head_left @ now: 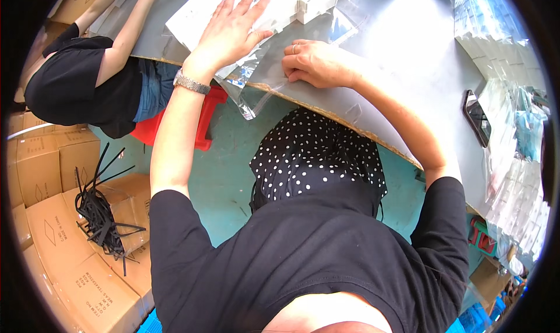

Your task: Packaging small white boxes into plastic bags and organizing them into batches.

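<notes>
My left hand (233, 30), with a metal watch on its wrist, lies flat with fingers spread on a clear plastic bag (256, 79) that holds a white sheet (192, 24). The bag rests at the near edge of the grey table (396, 47), one corner hanging over it. My right hand (315, 62), wearing a ring, has its fingers curled down onto the bag's right side. A small white box (312, 6) sits just beyond both hands.
A black phone (477, 117) lies on the table at right, beside rows of packed clear bags (519, 175). A co-worker in a black shirt (76, 82) sits at left by a red stool (204, 117). Cardboard boxes (52, 169) and black straps (99, 210) lie on the floor.
</notes>
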Tool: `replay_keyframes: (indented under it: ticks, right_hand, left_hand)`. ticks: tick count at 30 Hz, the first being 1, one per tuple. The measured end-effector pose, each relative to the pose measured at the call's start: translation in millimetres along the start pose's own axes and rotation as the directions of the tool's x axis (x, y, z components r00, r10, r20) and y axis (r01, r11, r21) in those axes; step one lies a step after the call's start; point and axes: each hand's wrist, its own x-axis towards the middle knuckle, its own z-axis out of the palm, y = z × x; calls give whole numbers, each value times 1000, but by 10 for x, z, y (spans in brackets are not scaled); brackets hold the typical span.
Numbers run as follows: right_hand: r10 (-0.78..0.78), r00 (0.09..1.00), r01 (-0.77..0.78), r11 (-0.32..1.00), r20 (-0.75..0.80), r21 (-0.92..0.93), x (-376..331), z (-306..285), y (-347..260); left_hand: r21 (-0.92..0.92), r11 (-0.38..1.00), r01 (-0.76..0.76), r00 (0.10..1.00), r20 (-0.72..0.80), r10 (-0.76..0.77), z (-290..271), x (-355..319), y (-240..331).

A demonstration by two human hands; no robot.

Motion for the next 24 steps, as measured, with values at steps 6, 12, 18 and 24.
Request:
replay_keyframes:
  ticks: [6, 12, 18, 24]
  right_hand:
    - [46, 999, -47, 998, -5, -38, 13, 38, -73]
    - [68, 998, -69, 987, -9, -144, -88, 3, -90]
    - [237, 803, -156, 969, 547, -191, -1339, -348, -1169]
    - [537, 29, -829, 484, 843, -280, -2461, -728, -2163]
  left_hand:
    - [4, 999, -37, 999, -16, 37, 31, -39, -124]
    - [-21, 1000, 11, 1000, -12, -11, 33, 64, -13]
    - [-134, 988, -78, 995, 56, 86, -149, -170, -147]
    - [-157, 975, 157, 984, 110, -141, -304, 282, 475]
